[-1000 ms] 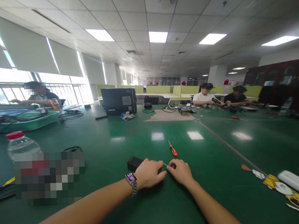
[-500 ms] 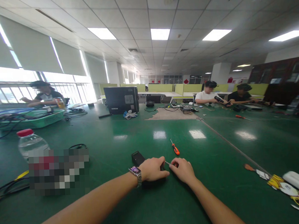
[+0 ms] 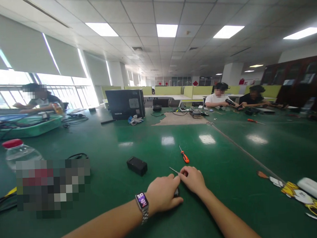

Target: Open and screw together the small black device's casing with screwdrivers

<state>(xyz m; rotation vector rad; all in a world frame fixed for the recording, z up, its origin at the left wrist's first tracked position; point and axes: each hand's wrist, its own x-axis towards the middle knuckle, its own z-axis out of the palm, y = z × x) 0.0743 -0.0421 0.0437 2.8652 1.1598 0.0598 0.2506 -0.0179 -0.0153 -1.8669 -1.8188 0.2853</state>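
Note:
My right hand (image 3: 194, 181) is closed round a slim grey metal rod (image 3: 173, 170), whose bare end points up and to the left; whatever part lies inside the fingers is hidden. Close beside it, my left hand (image 3: 164, 194) curls palm down over a small dark object (image 3: 176, 192), and only a sliver of that shows between thumb and fingers. A black box-shaped block (image 3: 137, 166) lies on the green table just beyond the left hand. Past both hands lies an orange-handled screwdriver (image 3: 185, 157), its shaft pointing away.
At left stand a red-capped bottle (image 3: 21, 155) and a blurred-out patch. Farther back are a green basket (image 3: 41, 127) of cables, a black computer case (image 3: 125, 104) and gloves (image 3: 135, 120). Yellow-and-white cutouts (image 3: 297, 190) lie at right. Several people sit around the table.
My left hand has moved nearer to me, uncovering more of the black block and the rod. The right hand stays nearly in place, and the view has shifted slightly.

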